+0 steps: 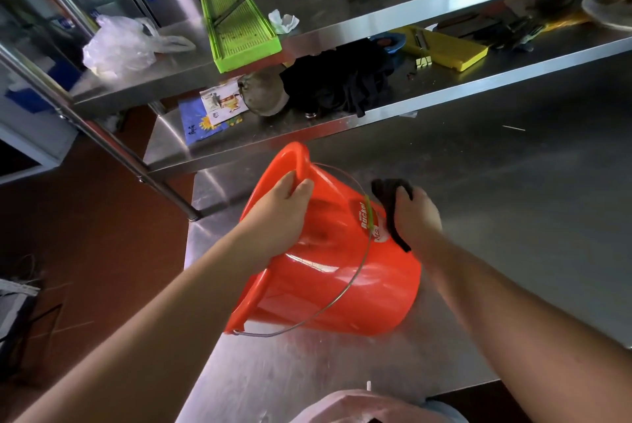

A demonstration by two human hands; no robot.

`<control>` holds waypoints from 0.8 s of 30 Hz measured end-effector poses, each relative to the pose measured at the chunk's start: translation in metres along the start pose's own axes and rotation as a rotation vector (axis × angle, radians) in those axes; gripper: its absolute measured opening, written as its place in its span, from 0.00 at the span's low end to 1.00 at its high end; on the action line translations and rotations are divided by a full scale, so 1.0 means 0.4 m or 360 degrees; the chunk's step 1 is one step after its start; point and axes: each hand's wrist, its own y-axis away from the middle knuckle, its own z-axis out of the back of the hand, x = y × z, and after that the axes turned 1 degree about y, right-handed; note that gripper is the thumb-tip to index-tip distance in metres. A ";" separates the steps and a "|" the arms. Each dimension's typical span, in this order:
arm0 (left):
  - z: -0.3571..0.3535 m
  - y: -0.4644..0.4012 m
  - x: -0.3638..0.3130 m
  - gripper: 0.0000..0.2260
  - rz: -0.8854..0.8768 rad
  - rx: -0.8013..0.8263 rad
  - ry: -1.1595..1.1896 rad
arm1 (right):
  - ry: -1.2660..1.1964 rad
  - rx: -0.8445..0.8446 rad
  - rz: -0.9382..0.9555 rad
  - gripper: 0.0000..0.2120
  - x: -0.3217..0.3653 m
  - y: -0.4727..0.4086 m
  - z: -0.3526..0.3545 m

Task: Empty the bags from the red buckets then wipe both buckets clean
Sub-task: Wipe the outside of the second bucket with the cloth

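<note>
A red bucket [342,279] lies tipped on its side on the steel table [513,183], its mouth turned left and its wire handle hanging across its wall. My left hand [284,214] grips the upper rim of the bucket, fingers curled over the edge. My right hand [415,217] holds a dark cloth [390,203] pressed against the outside wall, next to the white label. Only one red bucket is in view. A clear plastic bag [119,46] sits on the upper shelf at the left.
A two-tier steel shelf [376,22] stands behind the bucket. It carries a green slicer tray [239,32], a yellow slicer [451,49], black fabric [342,80], a metal pot [263,90] and paper packets. The table's left edge drops to a red floor [85,217].
</note>
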 end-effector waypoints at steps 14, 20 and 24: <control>-0.071 -0.017 -0.054 0.24 -0.0115 -0.0075 -0.0171 | -0.0937 0.0742 -0.0314 0.14 0.235 0.063 0.095; -0.064 -0.057 -0.077 0.23 0.0010 -0.0178 -0.0055 | -0.1253 0.0575 -0.0319 0.14 0.205 0.212 0.076; -0.053 -0.068 -0.091 0.18 0.0003 -0.0147 0.0023 | -0.1299 0.0418 -0.0201 0.06 0.185 0.322 0.041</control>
